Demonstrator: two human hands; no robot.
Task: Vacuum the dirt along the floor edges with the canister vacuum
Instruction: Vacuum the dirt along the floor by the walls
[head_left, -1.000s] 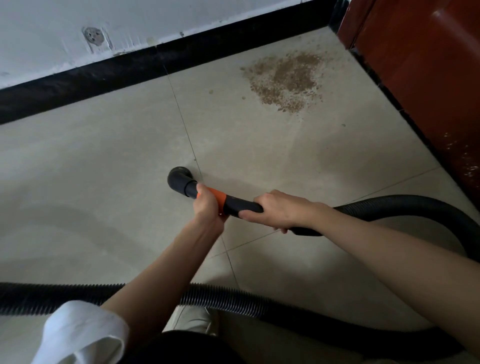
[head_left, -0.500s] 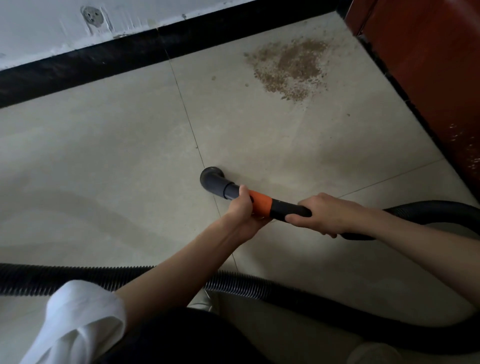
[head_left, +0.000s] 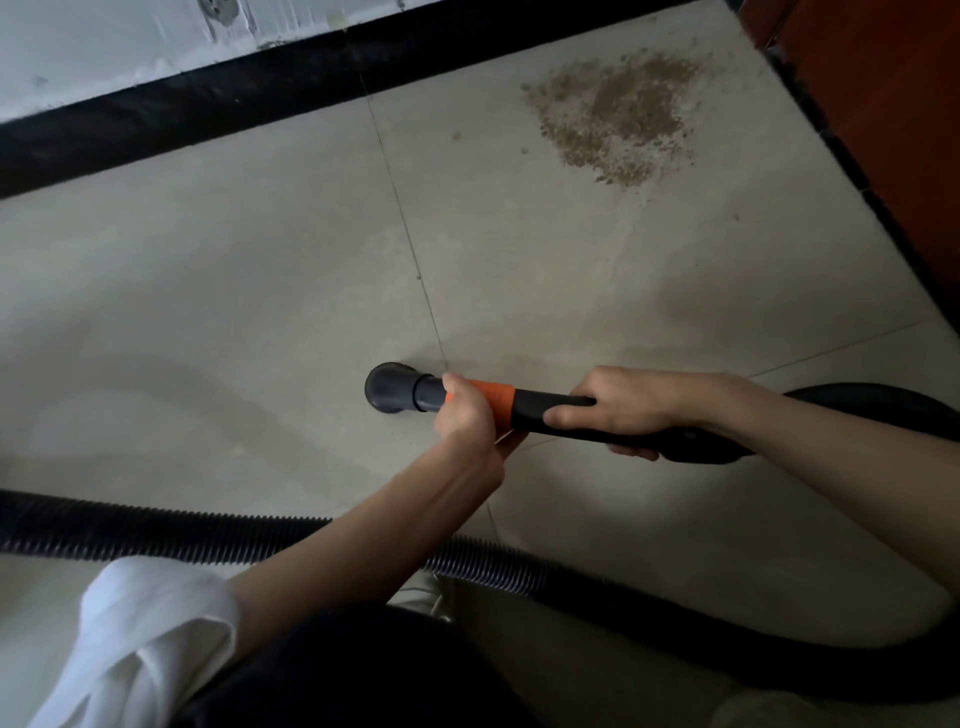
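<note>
Two hands hold the wand (head_left: 540, 405) low over the tiled floor (head_left: 208, 312). The left hand (head_left: 467, 415) wraps the orange band just behind the nozzle (head_left: 389, 388); the right hand (head_left: 634, 405) curls round the black grip further back. The nozzle sits on a tile seam, well apart from the brown dirt (head_left: 613, 117) near the baseboard (head_left: 208, 111). The hose (head_left: 208, 535) loops behind both arms.

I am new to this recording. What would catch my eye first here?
First, the brown dirt patch on the pale floor, far right, near the red-brown cabinet. Then the vacuum wand at centre, left hand on its orange band, right hand behind, nozzle well short of the dirt.
</note>
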